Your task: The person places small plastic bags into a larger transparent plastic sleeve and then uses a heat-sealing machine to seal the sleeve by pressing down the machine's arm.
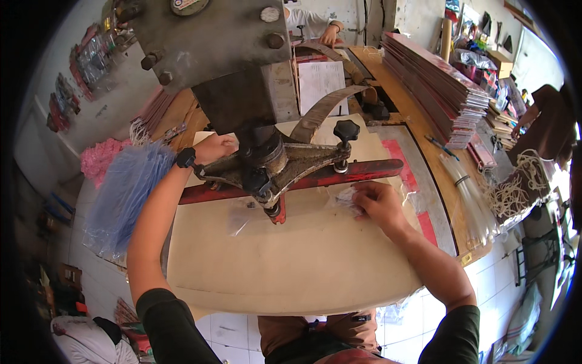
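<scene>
Grey machine (212, 48) is overhanging cream sheet (291, 261); right hand (383, 207) is pinching plastic (345, 197); left hand (212, 149), grip unclear; panels (430, 91) are lying far right.

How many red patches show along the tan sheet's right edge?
2: upper patch near the red bar, lower patch beside the right forearm. The tan sheet may hide more.

a pale, scuffed wall (116, 100) rises at left in a room where white floor tiles (231, 330) spread beneath a wooden worktable (391, 85); a wooden shelf (522, 16) juts high at right, beside a brightly lit patch (536, 51).
</scene>
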Tool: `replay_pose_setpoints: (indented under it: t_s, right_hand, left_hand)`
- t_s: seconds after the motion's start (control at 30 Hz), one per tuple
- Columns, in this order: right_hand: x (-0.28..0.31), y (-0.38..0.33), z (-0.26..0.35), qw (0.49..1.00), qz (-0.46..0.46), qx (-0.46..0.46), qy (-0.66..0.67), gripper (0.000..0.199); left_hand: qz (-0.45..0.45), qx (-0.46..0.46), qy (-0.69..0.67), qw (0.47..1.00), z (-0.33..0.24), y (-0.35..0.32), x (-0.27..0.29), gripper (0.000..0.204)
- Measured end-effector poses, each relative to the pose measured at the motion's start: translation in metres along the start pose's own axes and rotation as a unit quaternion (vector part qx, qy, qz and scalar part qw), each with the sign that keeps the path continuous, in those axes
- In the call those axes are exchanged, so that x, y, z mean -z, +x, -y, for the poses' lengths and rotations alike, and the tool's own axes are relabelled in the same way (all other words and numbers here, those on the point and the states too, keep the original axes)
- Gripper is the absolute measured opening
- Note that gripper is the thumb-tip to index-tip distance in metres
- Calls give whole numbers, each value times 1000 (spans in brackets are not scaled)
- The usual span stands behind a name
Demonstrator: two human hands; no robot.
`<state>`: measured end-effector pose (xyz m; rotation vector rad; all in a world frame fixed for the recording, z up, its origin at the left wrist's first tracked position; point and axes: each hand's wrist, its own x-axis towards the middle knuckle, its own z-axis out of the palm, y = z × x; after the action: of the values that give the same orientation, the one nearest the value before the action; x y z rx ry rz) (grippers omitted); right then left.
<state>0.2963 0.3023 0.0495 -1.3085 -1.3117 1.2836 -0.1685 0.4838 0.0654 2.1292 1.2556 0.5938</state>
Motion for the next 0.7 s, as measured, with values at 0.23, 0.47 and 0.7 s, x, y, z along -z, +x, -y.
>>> replay_pose_setpoints:
  t_s: [0.23,0.47,0.7]
  right_hand:
    - [-7,-1,7,1000,-7,-11,-6,29]
    - [0,-3,5,1000,10,-13,23,37]
    - [-5,-2,4,1000,10,-15,26,36]
  left_hand:
    - [2,200,-111,974,-53,-7,5,26]
    - [-66,207,-259,941,-64,-3,15,49]
    - [-71,198,-222,952,-72,-12,28,52]
